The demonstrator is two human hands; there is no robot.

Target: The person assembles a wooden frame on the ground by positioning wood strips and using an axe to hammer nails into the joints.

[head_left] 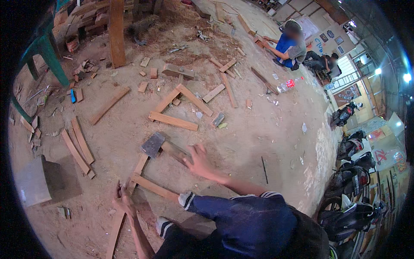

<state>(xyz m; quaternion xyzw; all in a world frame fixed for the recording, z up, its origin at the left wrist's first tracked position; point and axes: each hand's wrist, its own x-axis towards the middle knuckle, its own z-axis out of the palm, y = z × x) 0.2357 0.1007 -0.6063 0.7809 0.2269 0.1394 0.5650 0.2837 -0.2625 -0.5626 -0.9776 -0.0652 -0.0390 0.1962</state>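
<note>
Nearest us, our left hand [123, 200] has its fingers closed around a long wooden strip [114, 235], flat, straight-edged and pale brown, with a shorter strip [153, 186] meeting it at an angle. Just to the right, our right hand [202, 165] curls around the handle end of a hammer [167, 150], its head blocky and dark grey. Farther, an angled wooden frame [166, 102] lies on the dusty, scrap-strewn floor [241, 142]; motorcycles [348, 183] stand right, two people [285, 48] sit far right.

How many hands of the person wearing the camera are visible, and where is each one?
2. The left hand is at the long wooden strip, lower left; the right hand is at the hammer's handle, near the centre. Some fingers may be hidden.
</note>
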